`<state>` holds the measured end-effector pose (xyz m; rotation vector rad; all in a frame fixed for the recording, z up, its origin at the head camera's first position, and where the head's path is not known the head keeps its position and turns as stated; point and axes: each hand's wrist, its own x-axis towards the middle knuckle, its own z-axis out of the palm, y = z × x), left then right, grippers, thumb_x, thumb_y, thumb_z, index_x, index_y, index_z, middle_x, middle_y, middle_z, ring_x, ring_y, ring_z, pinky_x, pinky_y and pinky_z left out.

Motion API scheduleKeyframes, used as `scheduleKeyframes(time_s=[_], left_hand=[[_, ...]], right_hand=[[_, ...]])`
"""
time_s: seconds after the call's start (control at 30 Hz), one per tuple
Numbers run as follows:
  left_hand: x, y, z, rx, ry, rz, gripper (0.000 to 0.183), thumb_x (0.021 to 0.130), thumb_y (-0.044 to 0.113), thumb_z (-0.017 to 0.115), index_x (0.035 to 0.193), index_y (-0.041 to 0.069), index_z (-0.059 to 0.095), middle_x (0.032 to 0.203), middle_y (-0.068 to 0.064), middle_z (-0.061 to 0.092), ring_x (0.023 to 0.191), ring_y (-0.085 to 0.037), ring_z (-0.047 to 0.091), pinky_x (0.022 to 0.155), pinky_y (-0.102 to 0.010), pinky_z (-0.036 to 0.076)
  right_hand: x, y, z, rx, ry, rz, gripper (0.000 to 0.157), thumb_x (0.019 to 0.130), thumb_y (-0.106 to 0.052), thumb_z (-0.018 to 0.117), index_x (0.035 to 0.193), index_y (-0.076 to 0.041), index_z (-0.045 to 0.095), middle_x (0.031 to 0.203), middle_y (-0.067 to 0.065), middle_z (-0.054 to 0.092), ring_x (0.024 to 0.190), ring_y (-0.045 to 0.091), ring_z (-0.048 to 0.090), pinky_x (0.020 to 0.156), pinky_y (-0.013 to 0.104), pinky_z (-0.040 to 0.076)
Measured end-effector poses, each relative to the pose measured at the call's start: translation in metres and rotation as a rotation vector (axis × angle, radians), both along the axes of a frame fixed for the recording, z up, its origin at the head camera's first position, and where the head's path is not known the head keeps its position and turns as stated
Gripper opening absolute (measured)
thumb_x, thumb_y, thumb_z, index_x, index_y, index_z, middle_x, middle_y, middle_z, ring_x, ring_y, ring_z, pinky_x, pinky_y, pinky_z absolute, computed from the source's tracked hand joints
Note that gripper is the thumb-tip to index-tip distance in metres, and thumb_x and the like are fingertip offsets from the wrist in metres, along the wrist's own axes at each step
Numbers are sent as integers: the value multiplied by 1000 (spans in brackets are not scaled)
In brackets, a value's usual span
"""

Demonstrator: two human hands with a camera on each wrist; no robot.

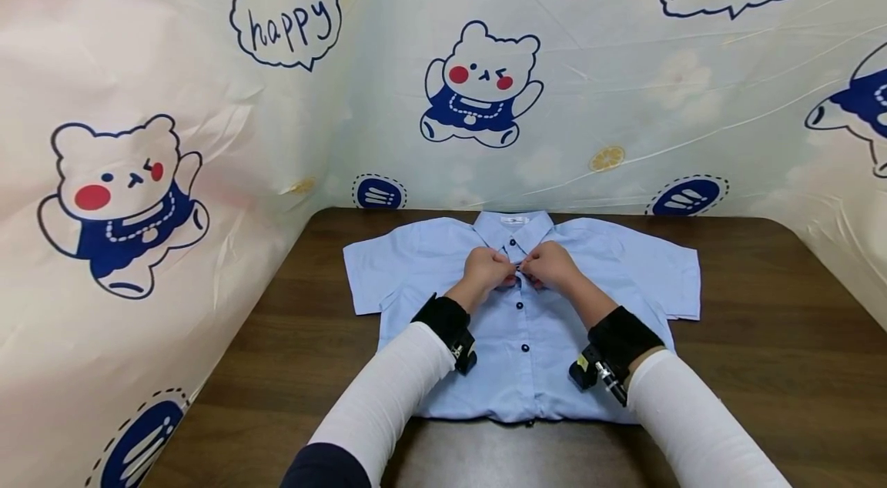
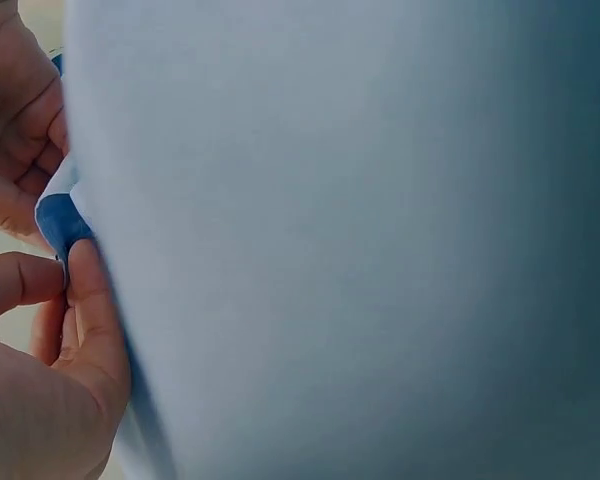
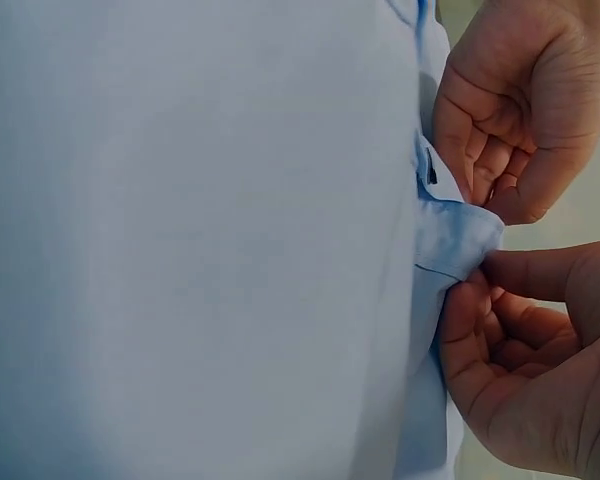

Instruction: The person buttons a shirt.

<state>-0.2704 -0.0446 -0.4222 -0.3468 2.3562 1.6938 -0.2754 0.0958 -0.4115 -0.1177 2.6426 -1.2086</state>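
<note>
A light-blue short-sleeved shirt [image 1: 478, 365] lies front up on the table, collar away from me, dark buttons [image 1: 520, 305] running down its middle. At the upper chest my left hand [image 1: 487, 270] pinches the front edge between thumb and fingers; the left wrist view shows this hand [image 2: 50, 370] on a raised fold of cloth. Close beside it, my right hand [image 1: 552, 265] pinches the placket from the other side. In the right wrist view, the right hand [image 3: 540, 360] holds a lifted flap [image 3: 460, 235]. The fingers largely cover the button between the hands.
The brown wooden table [image 1: 762, 365] extends on both sides of the shirt. A pale printed curtain [image 1: 589, 49] with bears and lettering stands behind and along the sides. Black straps with small cameras [image 1: 585, 369] sit on both wrists.
</note>
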Motion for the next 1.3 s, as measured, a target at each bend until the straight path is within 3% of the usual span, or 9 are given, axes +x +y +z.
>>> scheduleKeyframes(time_s=[0.33,0.7,0.87,0.97,1.07,1.17,1.23,1.3], left_hand=[[-1,4,0,-12,10,-9,4,87,3,70,90,1,69,96,-7,64,69,-15,69,66,-26,56],[-1,4,0,-44,15,-22,5,86,1,70,90,1,68,89,-8,64,66,-15,66,64,-26,55],[-2,0,3,-73,28,-49,4,86,3,72,87,2,68,80,-6,65,62,-13,66,59,-24,55],[1,-9,7,-257,109,-176,8,85,9,75,80,4,71,70,-4,67,59,-10,63,58,-21,52],[14,-20,13,-569,252,-384,11,81,17,78,77,8,72,69,-1,67,64,-12,61,62,-24,48],[33,-32,17,-894,361,-594,25,80,33,79,85,10,72,79,-1,66,76,-17,61,68,-29,49],[46,-38,16,-1054,382,-696,42,79,48,78,95,9,71,90,-4,65,86,-22,61,71,-34,52],[57,-44,14,-1153,342,-761,65,76,61,75,113,8,67,108,-8,62,100,-26,59,76,-40,53]], right_hand=[[-2,3,-1,-151,-107,-86,16,91,-3,59,97,10,67,73,7,56,62,15,54,56,25,50],[-6,4,-4,-304,-280,-143,10,93,-4,57,86,2,58,71,6,53,60,15,52,55,25,48],[-7,7,-5,-296,-259,-128,11,94,-6,58,87,2,61,71,5,54,60,15,53,56,25,50],[-2,11,-2,-221,-170,-56,16,93,-6,59,80,2,63,66,3,54,59,14,52,56,24,48],[9,18,2,-61,-51,64,19,91,-7,60,74,0,64,59,2,53,56,13,51,57,25,44],[28,23,8,177,24,181,15,90,-11,65,78,-2,65,64,2,56,61,16,53,61,30,45],[43,24,10,364,52,254,18,89,-19,69,85,-2,66,73,5,59,69,19,57,66,36,48],[58,24,11,528,61,302,31,88,-31,72,93,0,67,87,11,63,80,25,60,73,42,51]])
